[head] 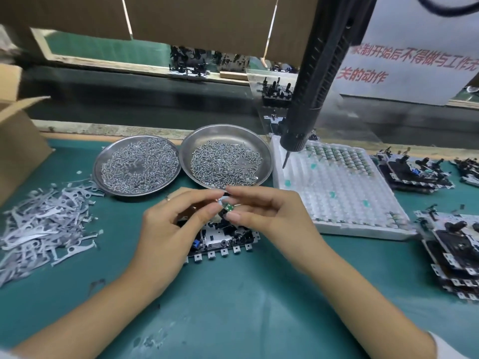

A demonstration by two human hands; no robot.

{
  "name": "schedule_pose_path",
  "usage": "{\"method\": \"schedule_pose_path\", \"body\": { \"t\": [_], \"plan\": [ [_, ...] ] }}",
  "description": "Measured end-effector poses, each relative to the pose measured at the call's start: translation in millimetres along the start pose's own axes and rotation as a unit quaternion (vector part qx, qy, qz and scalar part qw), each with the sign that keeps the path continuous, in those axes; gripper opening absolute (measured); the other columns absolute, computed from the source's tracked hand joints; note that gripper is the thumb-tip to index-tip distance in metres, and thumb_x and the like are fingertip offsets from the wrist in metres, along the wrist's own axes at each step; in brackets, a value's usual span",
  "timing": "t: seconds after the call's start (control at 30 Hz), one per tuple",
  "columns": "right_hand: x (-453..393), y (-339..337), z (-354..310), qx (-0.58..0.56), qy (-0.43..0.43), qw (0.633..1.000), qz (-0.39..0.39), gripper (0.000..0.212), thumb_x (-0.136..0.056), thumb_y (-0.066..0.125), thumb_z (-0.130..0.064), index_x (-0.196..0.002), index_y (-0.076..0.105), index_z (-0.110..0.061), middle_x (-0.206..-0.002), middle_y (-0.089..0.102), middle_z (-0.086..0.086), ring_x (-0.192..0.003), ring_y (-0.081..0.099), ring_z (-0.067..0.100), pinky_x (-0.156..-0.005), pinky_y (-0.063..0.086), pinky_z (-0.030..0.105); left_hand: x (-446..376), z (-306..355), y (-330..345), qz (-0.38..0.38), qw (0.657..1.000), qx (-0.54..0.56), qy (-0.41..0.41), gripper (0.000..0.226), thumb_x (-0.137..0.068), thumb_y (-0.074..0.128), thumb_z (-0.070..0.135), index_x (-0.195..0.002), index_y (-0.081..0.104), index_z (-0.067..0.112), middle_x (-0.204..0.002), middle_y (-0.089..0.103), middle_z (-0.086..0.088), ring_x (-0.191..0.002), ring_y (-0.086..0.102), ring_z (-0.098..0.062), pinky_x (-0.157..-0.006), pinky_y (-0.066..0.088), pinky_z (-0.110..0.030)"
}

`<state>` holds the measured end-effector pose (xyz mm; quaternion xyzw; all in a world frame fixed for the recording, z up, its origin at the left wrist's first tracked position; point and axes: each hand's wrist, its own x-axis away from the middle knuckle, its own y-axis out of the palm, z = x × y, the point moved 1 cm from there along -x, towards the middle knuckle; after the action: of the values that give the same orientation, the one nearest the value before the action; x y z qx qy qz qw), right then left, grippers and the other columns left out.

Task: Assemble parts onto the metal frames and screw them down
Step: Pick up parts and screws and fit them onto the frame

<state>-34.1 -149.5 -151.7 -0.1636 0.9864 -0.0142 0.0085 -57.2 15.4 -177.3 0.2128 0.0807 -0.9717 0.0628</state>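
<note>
Both hands met just above the metal frame (223, 242) on the green counter (233, 307): right hand (261, 216) pinched a small green part (229, 208) between thumb and fingertips, left hand (176, 224) curled, fingertips steadying the same part, presumably to orient it before seating. Screw dishes (225, 158) and hanging screwdriver (308, 99) sat close behind, probably for fastening next.

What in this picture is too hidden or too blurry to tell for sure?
Head view only:
- Small green part: pinched by the left hand and right hand; fingers cover most of it.
- Metal frame: its left and top lie under the hands.
- Screwdriver: top cut off by the picture's edge.
- Red sign: right end cut off.
</note>
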Motion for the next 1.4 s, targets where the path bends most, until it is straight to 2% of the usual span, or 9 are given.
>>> {"method": "schedule_pose_path", "body": {
  "t": [0.3, 0.5, 0.73, 0.83, 0.93, 1.03, 1.13, 1.3, 1.4],
  "plan": [
    [-1, 2, 6, -0.036, -0.013, 0.999, 0.019, 0.018, -0.075, 0.074, -0.001, -0.090, 0.075, -0.010, -0.094, 0.075, 0.001, -0.087, 0.070, 0.012, -0.074, 0.052, 0.017, 1, -2, -1, -0.017, 0.999, 0.030, -0.019, 0.015, -0.077, 0.068, 0.019, -0.091, 0.072, 0.023, -0.087, 0.072, 0.004, -0.080, 0.067, -0.010, -0.076, 0.050, -0.016],
    [0, 2, 7, -0.036, -0.019, 0.999, 0.014, 0.018, -0.077, 0.073, -0.002, -0.093, 0.075, -0.011, -0.095, 0.075, 0.002, -0.088, 0.070, 0.013, -0.078, 0.054, 0.020, 1, -3, -1, -0.022, 0.999, 0.016, -0.016, 0.013, -0.077, 0.071, 0.023, -0.088, 0.073, 0.030, -0.087, 0.071, 0.006, -0.082, 0.066, -0.009, -0.077, 0.049, -0.018],
    [2, 4, 7, 0.036, -0.078, 0.996, 0.012, 0.021, -0.081, 0.071, -0.005, -0.098, 0.073, -0.019, -0.094, 0.074, 0.002, -0.088, 0.068, 0.015, -0.080, 0.055, 0.025, -1, 0, -2, -0.005, 0.997, -0.065, 0.043, 0.016, -0.076, 0.070, 0.027, -0.091, 0.069, 0.034, -0.091, 0.060, 0.018, -0.078, 0.055, 0.003, -0.069, 0.037, -0.005],
    [2, 4, 8, 0.069, -0.105, 0.992, 0.011, 0.021, -0.082, 0.071, -0.004, -0.095, 0.075, -0.019, -0.092, 0.073, 0.001, -0.088, 0.066, 0.015, -0.077, 0.053, 0.023, -1, 1, -4, 0.012, 0.994, -0.090, 0.053, 0.025, -0.075, 0.071, 0.029, -0.098, 0.065, 0.037, -0.093, 0.059, 0.014, -0.081, 0.054, -0.001, -0.074, 0.037, -0.006],
    [2, 4, 11, 0.098, -0.129, 0.987, 0.013, 0.024, -0.080, 0.072, -0.002, -0.094, 0.074, -0.022, -0.088, 0.072, -0.003, -0.089, 0.062, 0.020, -0.079, 0.052, 0.034, -1, 2, -5, 0.003, 0.993, -0.102, 0.055, 0.028, -0.073, 0.071, 0.028, -0.099, 0.064, 0.033, -0.093, 0.059, 0.010, -0.088, 0.055, -0.001, -0.081, 0.037, -0.008],
    [2, 4, 11, 0.121, -0.150, 0.981, 0.016, 0.022, -0.078, 0.074, -0.003, -0.091, 0.075, -0.021, -0.084, 0.072, -0.010, -0.088, 0.062, 0.014, -0.082, 0.051, 0.037, -2, 2, -6, -0.014, 0.993, -0.108, 0.043, 0.029, -0.071, 0.073, 0.026, -0.098, 0.064, 0.034, -0.091, 0.060, 0.011, -0.090, 0.056, -0.003, -0.082, 0.037, -0.009],
    [3, 3, 13, 0.165, -0.192, 0.967, 0.019, 0.021, -0.077, 0.076, -0.006, -0.094, 0.075, -0.020, -0.084, 0.072, -0.014, -0.090, 0.062, 0.005, -0.085, 0.049, 0.035, -3, 2, -10, -0.050, 0.989, -0.129, 0.044, 0.031, -0.072, 0.072, 0.027, -0.100, 0.063, 0.035, -0.093, 0.060, 0.013, -0.091, 0.056, -0.004, -0.084, 0.038, -0.010],
    [2, 4, 22, 0.292, -0.256, 0.922, -0.002, 0.014, -0.075, 0.078, -0.010, -0.089, 0.078, -0.015, -0.088, 0.073, -0.005, -0.082, 0.056, 0.018, -0.078, 0.046, 0.030, 3, 3, -25, -0.060, 0.990, -0.118, 0.035, 0.023, -0.078, 0.066, 0.027, -0.101, 0.065, 0.032, -0.092, 0.062, 0.006, -0.086, 0.057, -0.003, -0.083, 0.038, -0.008],
    [2, 7, 26, 0.362, -0.309, 0.879, -0.027, 0.011, -0.075, 0.077, -0.012, -0.086, 0.079, -0.014, -0.088, 0.073, -0.003, -0.078, 0.051, 0.017, -0.074, 0.048, 0.039, 6, 3, -28, -0.038, 0.994, -0.101, 0.013, 0.016, -0.083, 0.060, 0.026, -0.097, 0.067, 0.032, -0.087, 0.062, 0.004, -0.079, 0.055, 0.000, -0.076, 0.038, -0.008]
  ]
}}
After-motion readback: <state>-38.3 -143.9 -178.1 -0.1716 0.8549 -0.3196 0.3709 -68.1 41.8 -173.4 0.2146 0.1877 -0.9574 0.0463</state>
